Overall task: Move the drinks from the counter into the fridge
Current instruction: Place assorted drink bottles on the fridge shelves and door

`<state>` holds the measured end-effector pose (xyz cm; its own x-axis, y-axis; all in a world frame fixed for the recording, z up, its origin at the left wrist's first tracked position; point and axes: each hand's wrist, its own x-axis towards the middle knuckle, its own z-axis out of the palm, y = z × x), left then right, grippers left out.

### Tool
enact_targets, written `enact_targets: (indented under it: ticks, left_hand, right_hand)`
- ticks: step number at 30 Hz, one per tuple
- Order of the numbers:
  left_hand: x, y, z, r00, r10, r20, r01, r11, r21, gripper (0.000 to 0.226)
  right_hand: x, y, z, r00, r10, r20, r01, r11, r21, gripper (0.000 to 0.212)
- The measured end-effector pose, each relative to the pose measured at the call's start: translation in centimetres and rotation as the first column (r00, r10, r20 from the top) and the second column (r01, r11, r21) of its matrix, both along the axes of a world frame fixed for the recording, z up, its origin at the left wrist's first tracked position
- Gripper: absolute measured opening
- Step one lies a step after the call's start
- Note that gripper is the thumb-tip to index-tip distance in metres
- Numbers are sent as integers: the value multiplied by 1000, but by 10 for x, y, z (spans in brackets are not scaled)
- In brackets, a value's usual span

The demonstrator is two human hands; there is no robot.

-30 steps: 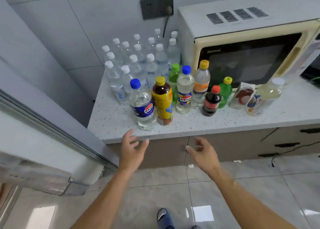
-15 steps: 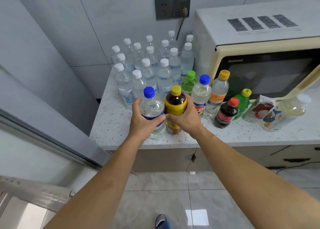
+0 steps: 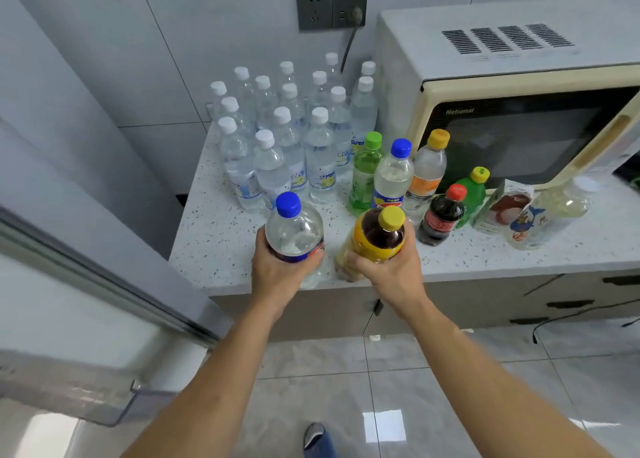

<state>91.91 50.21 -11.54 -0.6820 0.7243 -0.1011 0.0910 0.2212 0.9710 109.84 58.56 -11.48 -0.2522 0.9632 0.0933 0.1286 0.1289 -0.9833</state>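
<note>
Centre of frame: left hand (image 3: 277, 270) wrapped round a clear blue-capped bottle (image 3: 294, 232), label dark blue; right hand (image 3: 391, 267) wrapped round a dark-drink bottle with yellow label and yellow cap (image 3: 379, 235). Both bottles tilt toward the camera above the front edge of the speckled surface (image 3: 221, 235); whether their bases touch it cannot be told. Upper centre: a cluster of white-capped water bottles (image 3: 294, 128), upright against the wall. Right of centre, standing in a row: green-capped bottle (image 3: 365, 170), blue-capped bottle (image 3: 393, 177), orange-labelled bottle (image 3: 427, 170), small red-capped dark bottle (image 3: 441, 215), small green bottle (image 3: 472, 190), a carton (image 3: 502, 208), a clear bottle lying over (image 3: 550, 211). Upper right: microwave (image 3: 519, 93). Lower left: fridge door (image 3: 69, 353), open.
</note>
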Motion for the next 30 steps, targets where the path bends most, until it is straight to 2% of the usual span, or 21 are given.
enact_targets:
  ticks: [5, 11, 17, 20, 24, 30]
  left_hand:
    - [28, -46, 3, 999, -24, -26, 24, 1000, 5, 74]
    - [79, -132, -22, 981, 138, 133, -134, 990, -43, 74]
    - [114, -229, -52, 951, 299, 84, -284, 946, -156, 47]
    - [122, -273, -59, 899, 416, 136, -382, 898, -218, 67]
    - [119, -330, -62, 843, 521, 137, -473, 838, -273, 75]
    - [98, -428, -62, 636, 747, 195, -699, 665, -265, 85]
  right_hand:
    - [26, -31, 0, 999, 49, -8, -49, 999, -24, 73]
    - [70, -86, -28, 985, 155, 79, -140, 976, -168, 66]
    - [96, -151, -71, 940, 292, 176, -242, 935, -258, 69]
    - [91, -180, -83, 905, 371, 209, -304, 907, -292, 71]
    - [64, -218, -91, 838, 503, 213, -430, 848, -310, 73]
    - [-5, -292, -89, 686, 694, 217, -632, 717, -296, 77]
